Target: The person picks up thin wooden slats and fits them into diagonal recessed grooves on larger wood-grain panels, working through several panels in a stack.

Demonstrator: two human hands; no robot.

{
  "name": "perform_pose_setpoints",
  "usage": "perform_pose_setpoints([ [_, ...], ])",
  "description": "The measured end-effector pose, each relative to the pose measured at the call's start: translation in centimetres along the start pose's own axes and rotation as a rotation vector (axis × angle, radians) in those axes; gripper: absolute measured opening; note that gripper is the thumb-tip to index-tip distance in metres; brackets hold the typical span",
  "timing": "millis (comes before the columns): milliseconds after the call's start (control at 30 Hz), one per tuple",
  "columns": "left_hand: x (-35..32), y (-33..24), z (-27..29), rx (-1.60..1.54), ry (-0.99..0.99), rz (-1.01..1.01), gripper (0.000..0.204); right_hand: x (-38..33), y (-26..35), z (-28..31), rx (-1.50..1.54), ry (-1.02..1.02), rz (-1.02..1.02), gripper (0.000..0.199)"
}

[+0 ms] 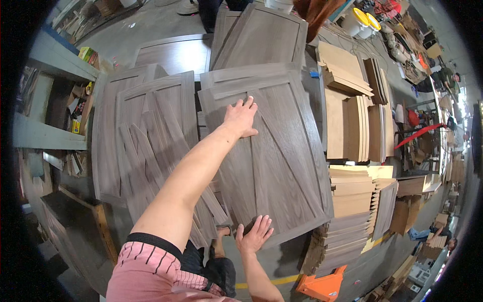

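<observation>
A grey wood-grain cabinet door panel with a raised frame lies in front of me, tilted slightly, on top of other panels. Loose narrow wood-grain strips cross its face at a slant. My left hand reaches far over it and rests flat near its upper middle, fingers spread. At the panel's near edge, my right hand lies with fingers stretched out, touching the frame. To the left is another grey panel with several loose strips piled on it.
More grey panels stand or lie at the far side. Stacked tan boards and a staggered pile of strips flank the right. An orange metal piece sits low on the floor. A grey-blue shelf rack rises at left.
</observation>
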State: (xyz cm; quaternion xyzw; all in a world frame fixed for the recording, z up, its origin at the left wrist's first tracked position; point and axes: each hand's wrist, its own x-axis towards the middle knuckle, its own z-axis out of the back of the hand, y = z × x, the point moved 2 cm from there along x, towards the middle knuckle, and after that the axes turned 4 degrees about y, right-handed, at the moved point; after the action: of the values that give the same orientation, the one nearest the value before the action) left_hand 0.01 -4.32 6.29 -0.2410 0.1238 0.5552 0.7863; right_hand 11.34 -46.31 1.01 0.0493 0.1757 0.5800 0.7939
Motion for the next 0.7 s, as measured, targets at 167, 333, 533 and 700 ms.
perform_pose_setpoints([
  [167,0.1,-0.3,0.2,0.02,0.015,0.011,0.093,0.1,0.4,0.5,0.019,0.004,-0.009,0.088],
  [333,0.0,-0.3,0.1,0.056,-0.002,0.021,0.094,0.0,0.3,0.1,0.0,0.012,-0.011,0.088],
  [533,0.2,-0.8,-0.1,0.067,0.005,0.003,0.094,-0.3,0.0,-0.2,-0.009,0.006,-0.026,0.088],
  [700,0.5,-1.2,0.6,0.084,0.058,0.038,0.102,0.1,-0.1,0.3,-0.002,0.008,-0.055,0.087],
])
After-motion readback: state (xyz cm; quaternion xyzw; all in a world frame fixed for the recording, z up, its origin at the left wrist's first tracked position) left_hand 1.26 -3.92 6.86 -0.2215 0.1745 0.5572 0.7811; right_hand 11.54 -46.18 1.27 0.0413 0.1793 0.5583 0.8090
